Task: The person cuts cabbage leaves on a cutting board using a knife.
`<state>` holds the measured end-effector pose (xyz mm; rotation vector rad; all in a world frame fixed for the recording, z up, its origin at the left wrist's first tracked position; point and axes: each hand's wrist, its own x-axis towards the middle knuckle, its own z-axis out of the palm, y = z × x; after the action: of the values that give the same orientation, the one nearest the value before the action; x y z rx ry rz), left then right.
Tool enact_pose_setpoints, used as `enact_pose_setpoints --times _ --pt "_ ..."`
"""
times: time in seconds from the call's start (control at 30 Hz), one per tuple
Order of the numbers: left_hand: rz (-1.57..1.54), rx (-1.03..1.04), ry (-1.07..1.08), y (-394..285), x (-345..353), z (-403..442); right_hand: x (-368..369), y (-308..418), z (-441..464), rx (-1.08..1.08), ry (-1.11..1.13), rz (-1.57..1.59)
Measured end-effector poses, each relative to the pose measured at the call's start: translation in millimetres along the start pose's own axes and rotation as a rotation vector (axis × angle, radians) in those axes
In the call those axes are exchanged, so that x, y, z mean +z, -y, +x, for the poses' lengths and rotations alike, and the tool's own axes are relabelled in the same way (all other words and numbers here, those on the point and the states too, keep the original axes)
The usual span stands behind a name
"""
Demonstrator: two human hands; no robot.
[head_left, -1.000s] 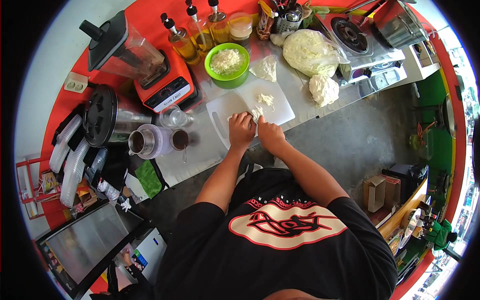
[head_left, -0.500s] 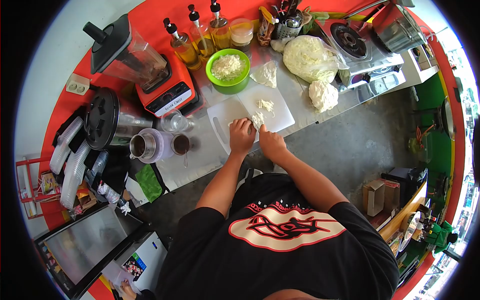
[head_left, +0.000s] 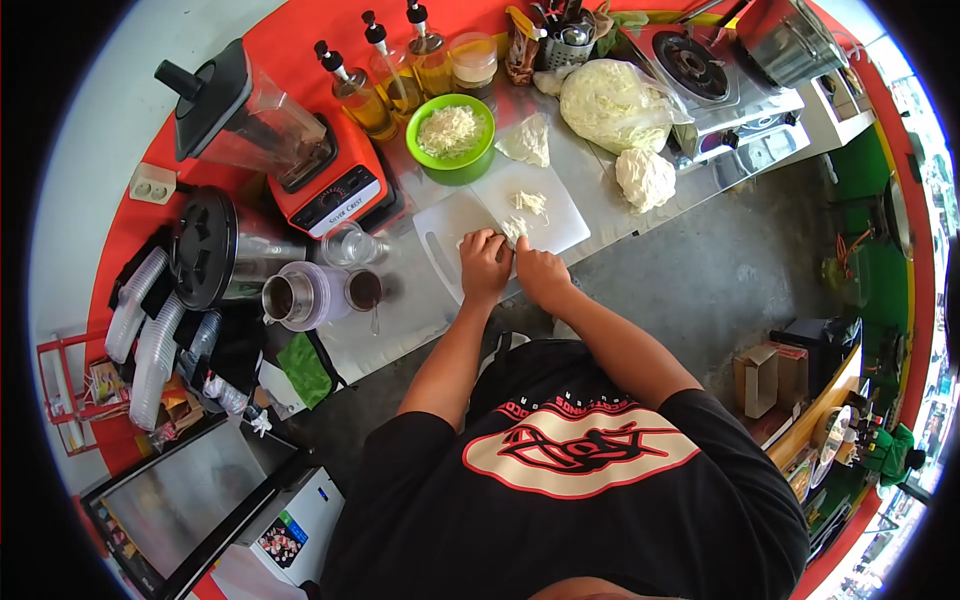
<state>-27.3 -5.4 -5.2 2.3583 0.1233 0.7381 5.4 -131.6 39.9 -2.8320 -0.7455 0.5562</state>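
My right hand [head_left: 543, 275] is wrapped round the handle of a knife [head_left: 489, 212], whose thin blade shows nearly edge-on over the white cutting board [head_left: 562, 205]. My left hand [head_left: 486, 264] sits close beside it, fingers curled down on a piece of cabbage that they mostly hide. Fine cabbage shreds [head_left: 514, 229] lie right at the blade, and a second small heap of shreds [head_left: 530, 203] is farther up the board. Beyond the board stands a green bowl [head_left: 453, 168] filled with shredded cabbage. A pale cabbage wedge [head_left: 527, 140] rests to its right.
At right are a plastic bag of cabbage [head_left: 615, 105], a cut cabbage piece [head_left: 645, 180] and a gas stove [head_left: 735, 130]. Leftward stand a red blender [head_left: 330, 185], oil bottles [head_left: 360, 100], a metal cup [head_left: 287, 297] and a cup of dark liquid [head_left: 364, 290].
The camera view has shifted slightly. Both hands stay at nearly the same place on the board, and the shred heap on the board looks slightly changed. A person's hand at lower left is gone from view.
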Motion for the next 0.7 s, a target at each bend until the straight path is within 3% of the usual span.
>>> enact_pose_setpoints --times 0.3,0.43,0.6,0.7 --pt "0.001 0.018 0.006 1.9 -0.9 0.2 -1.8 1.3 -7.4 0.069 0.069 0.052" --pt "-0.002 0.023 0.017 3.2 -2.1 0.3 -8.9 1.3 -3.4 -0.006 0.035 0.03" --pt "0.003 0.028 0.009 3.1 -1.3 0.8 -2.5 3.5 -12.0 0.082 0.077 0.027" --pt "0.009 0.023 0.013 1.5 -2.0 0.6 -5.6 2.6 -6.0 0.0 0.017 0.025"
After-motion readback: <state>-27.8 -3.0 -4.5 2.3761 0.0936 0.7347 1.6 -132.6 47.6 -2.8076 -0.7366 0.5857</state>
